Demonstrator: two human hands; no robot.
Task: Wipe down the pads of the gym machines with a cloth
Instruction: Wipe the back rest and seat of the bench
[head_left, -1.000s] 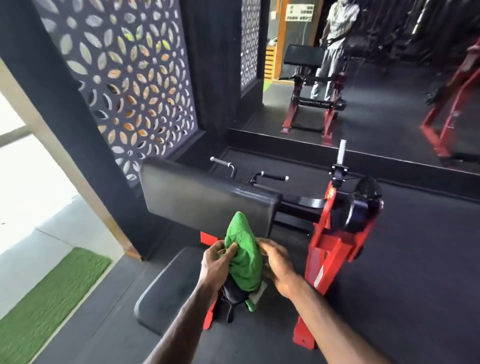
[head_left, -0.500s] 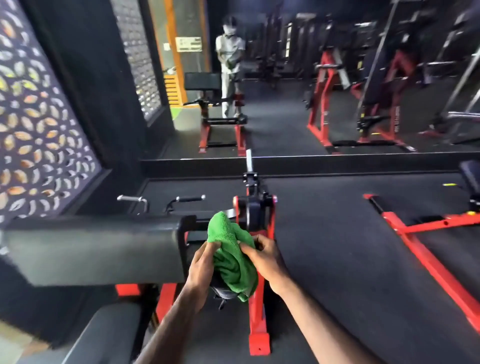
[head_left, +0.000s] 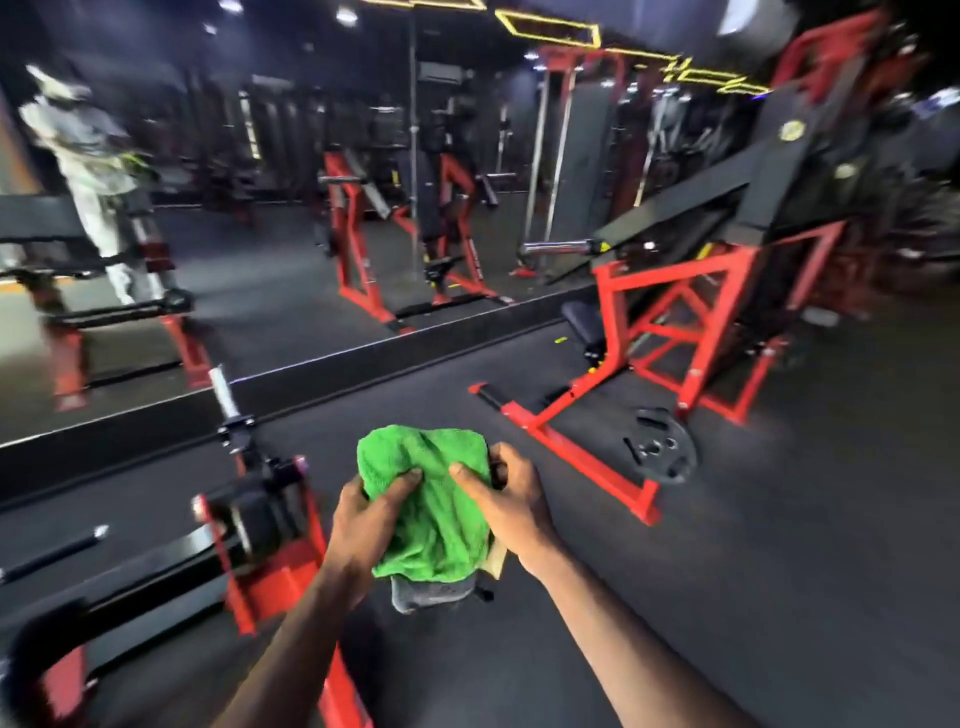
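Cloth: the green cloth (head_left: 434, 506) is bunched between both hands, held out in front of the person above the dark floor (head_left: 753, 597), with no pad beneath it.
Change: a second ago the cloth sat against the end of the black pad of the near machine; since then the view has swung right, that pad has left the frame, and only the near machine's red frame (head_left: 270, 566) shows at lower left.
Meaning: judged from this, the wipe of that pad is over and the person is turning toward the next machine (head_left: 670, 332), well apart to the right.
Left hand: the left hand (head_left: 363, 525) grips the cloth's left side, thumb pressed into the folds.
Right hand: the right hand (head_left: 506, 506) pinches the right side, fingers curled round the far edge.
Long axis: the bundle runs roughly away from the person, its rounded top pointing forward.
Beneath: a grey and tan item hangs under the cloth; what it is cannot be told.
Mirror: a wall mirror (head_left: 156, 260) reflects the person, blurred.
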